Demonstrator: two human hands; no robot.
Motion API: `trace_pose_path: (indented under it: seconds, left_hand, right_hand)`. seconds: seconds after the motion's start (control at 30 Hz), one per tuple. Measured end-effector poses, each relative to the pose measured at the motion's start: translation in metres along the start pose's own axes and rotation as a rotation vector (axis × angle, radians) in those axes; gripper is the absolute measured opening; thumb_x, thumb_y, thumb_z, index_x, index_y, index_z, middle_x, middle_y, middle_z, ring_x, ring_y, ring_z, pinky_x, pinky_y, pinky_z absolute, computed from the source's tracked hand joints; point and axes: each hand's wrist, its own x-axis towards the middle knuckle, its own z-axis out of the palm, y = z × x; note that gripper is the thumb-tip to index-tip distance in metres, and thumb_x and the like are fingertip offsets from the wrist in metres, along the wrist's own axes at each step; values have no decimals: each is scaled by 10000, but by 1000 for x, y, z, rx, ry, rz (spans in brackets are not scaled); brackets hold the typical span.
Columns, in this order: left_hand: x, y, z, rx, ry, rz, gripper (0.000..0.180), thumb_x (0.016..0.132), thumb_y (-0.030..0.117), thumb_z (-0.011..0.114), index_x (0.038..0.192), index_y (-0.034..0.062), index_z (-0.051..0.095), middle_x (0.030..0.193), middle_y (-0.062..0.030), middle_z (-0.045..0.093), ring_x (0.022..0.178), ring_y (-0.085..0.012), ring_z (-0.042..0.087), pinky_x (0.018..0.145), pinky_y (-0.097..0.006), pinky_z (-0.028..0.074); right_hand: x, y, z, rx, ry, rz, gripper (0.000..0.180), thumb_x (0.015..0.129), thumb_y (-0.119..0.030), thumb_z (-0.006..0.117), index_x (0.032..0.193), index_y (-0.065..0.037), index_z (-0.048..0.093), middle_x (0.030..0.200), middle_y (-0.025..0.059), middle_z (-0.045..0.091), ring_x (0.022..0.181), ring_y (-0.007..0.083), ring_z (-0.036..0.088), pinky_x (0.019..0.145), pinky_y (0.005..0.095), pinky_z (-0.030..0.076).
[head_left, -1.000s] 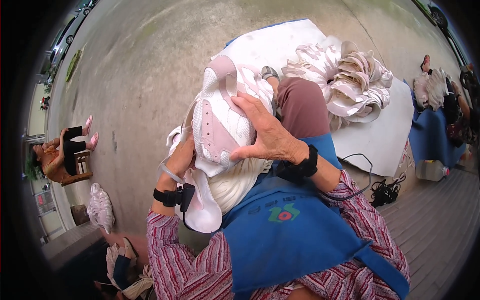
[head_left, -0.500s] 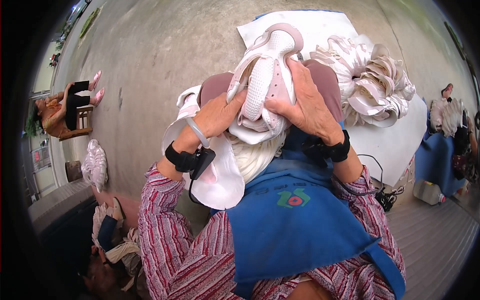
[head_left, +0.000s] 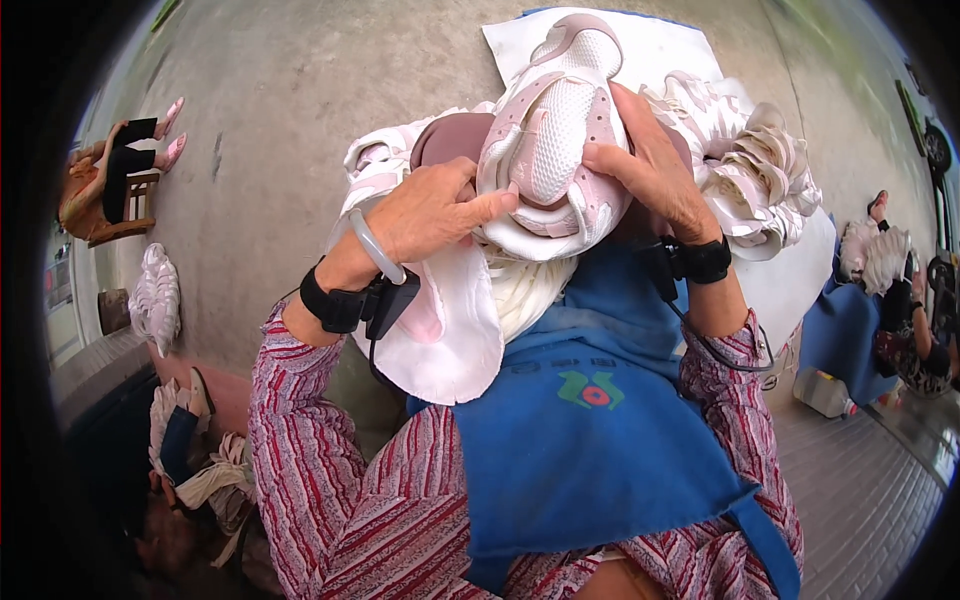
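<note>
With both the left hand [head_left: 430, 210] and right hand [head_left: 650, 170] clasping the pink-and-white shoe upper [head_left: 550, 140], a loosened grip could drop it onto the blue apron [head_left: 590, 440].

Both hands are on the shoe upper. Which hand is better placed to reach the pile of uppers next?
Right, probably. The right hand grips the shoe upper on the side next to the pile of uppers; the left hand holds the far side, index finger pressed on it.

One head-worn fisheye looks steeply down, close over the lap.
</note>
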Motion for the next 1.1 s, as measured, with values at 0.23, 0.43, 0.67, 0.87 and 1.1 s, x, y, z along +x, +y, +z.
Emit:
trace_pose_path:
  seconds: [0.23, 0.43, 0.67, 0.87, 1.1]
  left_hand:
    - [3, -11, 5, -222, 109, 8, 510, 861, 383, 660, 1048, -67, 510, 812, -157, 663, 701, -208, 667, 625, -284, 513]
    - [4, -7, 11, -129, 236, 246, 587, 798, 270, 736, 1165, -85, 446, 1088, -228, 609, 1010, -277, 634, 894, -337, 493]
    - [14, 24, 16, 397, 471, 584, 918, 687, 229, 812, 1432, 100, 292, 1401, -197, 379, 1260, -326, 453, 1044, -404, 392]
    - [25, 26, 11, 423, 340, 702, 883, 675, 282, 818, 1419, 151, 359, 1442, -199, 294, 1287, -386, 400, 1057, -423, 373]
    - [31, 18, 0, 354, 301, 718, 777, 707, 246, 796, 1385, 139, 432, 1436, -193, 353, 1307, -353, 393, 1067, -404, 361]
  right_hand:
    - [-15, -7, 12, -191, 279, -160, 749, 766, -382, 653, 1323, 63, 425, 1328, 218, 467, 1247, 307, 448, 1044, 380, 336]
    - [30, 12, 6, -107, 212, -128, 791, 748, -486, 665, 1229, 108, 460, 1194, 271, 501, 1142, 373, 489, 981, 404, 383]
    - [23, 24, 7, -65, 157, -65, 803, 760, -521, 651, 1257, 82, 468, 1238, 273, 493, 1179, 374, 471, 1016, 401, 362]
    - [2, 30, 6, -29, 237, -98, 752, 812, -485, 634, 1268, 84, 452, 1248, 272, 478, 1175, 371, 465, 1003, 412, 364]
    - [-88, 29, -13, 175, 13, 301, 174, 870, -126, 592, 884, 42, 637, 815, 117, 644, 794, 237, 632, 715, 318, 498]
